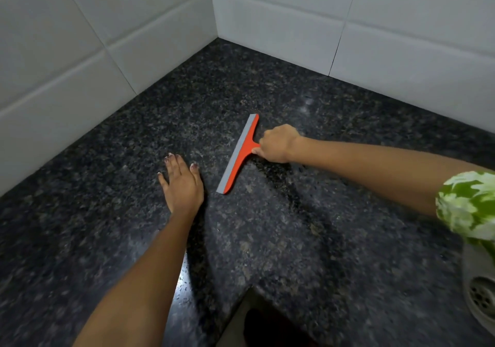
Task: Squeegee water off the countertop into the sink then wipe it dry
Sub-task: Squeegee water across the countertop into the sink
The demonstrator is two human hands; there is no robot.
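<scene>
My right hand (278, 143) grips the squeegee (239, 154) handle, blade just beyond my knuckles; left hand (182, 180) flat on countertop (294, 239), fingers spread. Recommended: even pressure, pull toward sink (479, 295).

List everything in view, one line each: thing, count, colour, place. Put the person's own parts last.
squeegee: one, orange with a grey blade, lying on the countertop near the middle
countertop: one, dark speckled granite, filling the corner below the walls
wall tiles: several, white, on both walls behind the counter
sink drain: one, grey metal, at the right edge
sleeve: one, green and white, on the right arm
left hand: one, fingers spread flat on the counter
right hand: one, gripping the squeegee handle
</scene>
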